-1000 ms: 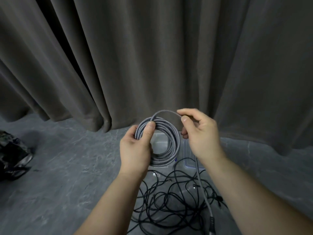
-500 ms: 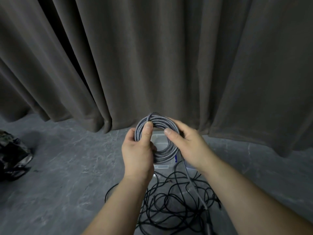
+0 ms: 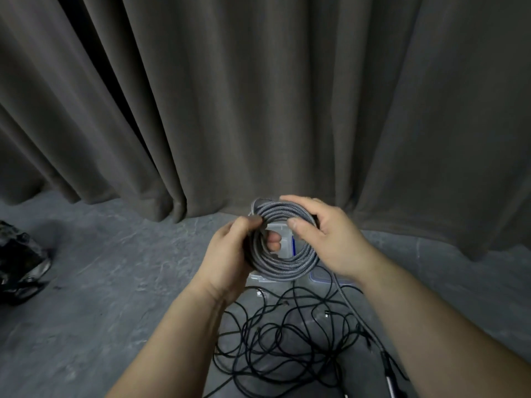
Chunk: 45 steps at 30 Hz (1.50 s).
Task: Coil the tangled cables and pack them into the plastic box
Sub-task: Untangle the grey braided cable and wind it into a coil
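Holding a grey braided cable coil (image 3: 283,248) up in front of the body, both hands work at it above the floor (image 3: 100,297). The left hand (image 3: 230,262) has its grip clamped on the coil's left side: the thumb presses over the outer strands while the fingers curl through the middle of the ring, their tips showing inside it. The right hand (image 3: 324,239) has its grip closed on the coil's upper right part, thumb lying across the near face of the strands and fingers wrapped over the far edge. The coil stands roughly upright, its open centre facing the camera.

From the coil's lower right a loose tail of the same grey cable (image 3: 353,308) runs down toward the bottom right, ending in a darker plug (image 3: 389,374) near the frame's edge.

Directly behind and below the coil, a clear plastic box (image 3: 283,245) sits on the floor, mostly hidden by the coil and hands; a clear lid with a blue rim (image 3: 321,278) lies just beside it on the right.

Nearer the person, a tangle of thin black cables (image 3: 287,340) sprawls on the floor, between the forearms.

A dark grey curtain (image 3: 258,96) hangs behind everything. At far left a crumpled dark bag (image 3: 20,262) rests on the floor.
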Each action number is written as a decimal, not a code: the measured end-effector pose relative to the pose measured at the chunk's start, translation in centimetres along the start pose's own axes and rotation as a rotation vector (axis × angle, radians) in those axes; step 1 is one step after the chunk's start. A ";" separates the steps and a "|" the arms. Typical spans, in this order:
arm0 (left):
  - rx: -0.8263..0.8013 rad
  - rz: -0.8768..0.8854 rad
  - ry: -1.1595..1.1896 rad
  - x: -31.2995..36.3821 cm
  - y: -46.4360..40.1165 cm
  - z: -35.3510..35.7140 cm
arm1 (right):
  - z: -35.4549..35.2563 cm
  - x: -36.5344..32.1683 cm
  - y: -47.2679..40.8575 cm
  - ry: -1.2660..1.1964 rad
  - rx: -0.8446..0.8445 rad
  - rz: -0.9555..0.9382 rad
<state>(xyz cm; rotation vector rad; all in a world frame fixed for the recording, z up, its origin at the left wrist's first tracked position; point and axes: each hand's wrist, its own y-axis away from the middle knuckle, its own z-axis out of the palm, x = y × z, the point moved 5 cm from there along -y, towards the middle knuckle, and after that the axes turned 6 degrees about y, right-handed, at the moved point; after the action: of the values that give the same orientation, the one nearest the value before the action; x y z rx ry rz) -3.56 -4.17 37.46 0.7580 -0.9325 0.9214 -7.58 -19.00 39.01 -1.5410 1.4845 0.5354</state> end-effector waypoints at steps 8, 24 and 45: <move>0.116 -0.054 -0.146 -0.4 -0.1 -0.6 | 1.5 -0.8 0.4 0.143 -0.189 -0.074; 0.070 0.462 -0.362 1.1 1.4 0.7 | 0.6 -1.5 0.4 -0.066 -0.125 -0.045; 0.275 0.477 -0.122 2.1 0.8 -1.2 | -3.1 2.5 0.1 0.101 0.137 0.462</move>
<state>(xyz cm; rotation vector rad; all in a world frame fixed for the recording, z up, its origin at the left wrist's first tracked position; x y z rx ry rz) -3.21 -2.13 38.98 0.8467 -1.1337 1.4554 -8.06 -22.89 38.46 -1.1324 1.9280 0.6109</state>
